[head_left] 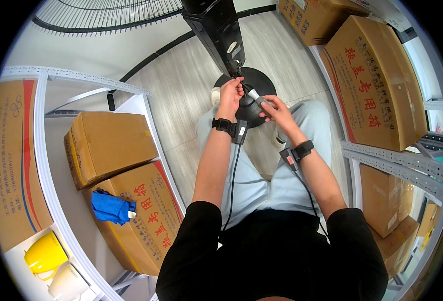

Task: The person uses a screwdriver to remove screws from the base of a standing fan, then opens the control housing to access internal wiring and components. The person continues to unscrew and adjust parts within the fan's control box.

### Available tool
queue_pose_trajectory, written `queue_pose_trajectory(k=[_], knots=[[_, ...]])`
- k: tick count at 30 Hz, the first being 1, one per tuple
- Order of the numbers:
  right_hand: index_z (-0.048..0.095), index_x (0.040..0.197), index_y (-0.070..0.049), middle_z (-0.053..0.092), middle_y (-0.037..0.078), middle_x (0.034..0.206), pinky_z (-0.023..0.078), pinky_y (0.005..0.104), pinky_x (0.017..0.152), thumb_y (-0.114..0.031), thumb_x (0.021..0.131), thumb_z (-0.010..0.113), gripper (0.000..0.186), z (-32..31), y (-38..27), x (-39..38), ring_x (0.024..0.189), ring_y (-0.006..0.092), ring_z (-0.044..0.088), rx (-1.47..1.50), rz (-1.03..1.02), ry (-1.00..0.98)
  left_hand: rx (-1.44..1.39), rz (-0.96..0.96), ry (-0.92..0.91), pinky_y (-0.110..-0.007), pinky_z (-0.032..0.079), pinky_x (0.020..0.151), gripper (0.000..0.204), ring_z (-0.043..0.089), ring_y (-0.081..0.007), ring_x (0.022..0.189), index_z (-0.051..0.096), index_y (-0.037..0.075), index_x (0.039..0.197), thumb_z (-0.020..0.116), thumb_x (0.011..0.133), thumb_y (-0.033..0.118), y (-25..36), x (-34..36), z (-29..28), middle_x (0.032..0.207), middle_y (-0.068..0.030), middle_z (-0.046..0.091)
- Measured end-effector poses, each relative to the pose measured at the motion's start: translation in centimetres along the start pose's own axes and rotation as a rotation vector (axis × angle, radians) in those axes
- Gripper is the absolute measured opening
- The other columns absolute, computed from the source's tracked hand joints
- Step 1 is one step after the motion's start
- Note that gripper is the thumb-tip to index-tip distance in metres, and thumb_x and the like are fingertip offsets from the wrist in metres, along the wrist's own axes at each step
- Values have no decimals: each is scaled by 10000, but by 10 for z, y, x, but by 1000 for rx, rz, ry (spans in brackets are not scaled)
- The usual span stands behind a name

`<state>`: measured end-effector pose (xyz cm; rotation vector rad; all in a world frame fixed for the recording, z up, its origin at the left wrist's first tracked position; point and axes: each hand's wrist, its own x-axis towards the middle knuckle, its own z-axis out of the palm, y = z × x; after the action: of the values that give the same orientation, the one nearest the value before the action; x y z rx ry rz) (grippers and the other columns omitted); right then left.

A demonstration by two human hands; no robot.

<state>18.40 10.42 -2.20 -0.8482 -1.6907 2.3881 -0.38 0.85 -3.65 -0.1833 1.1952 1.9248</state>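
A black standing fan's column (216, 37) leans down from the top, its lower end over a round black base (261, 80) on the floor. My left hand (231, 94) is closed, fingertips pinched together at the column's lower end; what they grip is hidden. In my right hand (277, 111) is a screwdriver-like tool (261, 102) with a grey handle and a whitish collar. Its front end points up and left, toward the left fingertips and the bottom of the column. The very tip is too small to make out.
The fan's wire guard (106, 17) spans the upper left. White metal shelving (61, 160) with cardboard boxes (116, 145), a blue cloth (112, 206) and a yellow mug (46, 253) stands left. Large cartons (377, 85) fill the right-hand shelves. Cables run from both wrist straps.
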Motion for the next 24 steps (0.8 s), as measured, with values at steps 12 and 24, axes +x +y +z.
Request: queue_pose_trajectory(k=[12,24], knots=[[549,1235,-67,685,46,969,426,210,489,-302,999,543,334,3,-12,-3,672,91,642,71,59,-16,-1,-5,22,-227,378,521,137,451,-89,588,622,-20,965,571,954,107,0,0,1,713,-2,505],[641,1190,-106,681,11,947,465,220,562,-223,882,717,338,2,8,8,707,81,642,-270,-367,219,-36,2,10,-249,387,534,168,446,-101,591,603,-21,994,512,982,120,-1,-2,6,722,-14,487]])
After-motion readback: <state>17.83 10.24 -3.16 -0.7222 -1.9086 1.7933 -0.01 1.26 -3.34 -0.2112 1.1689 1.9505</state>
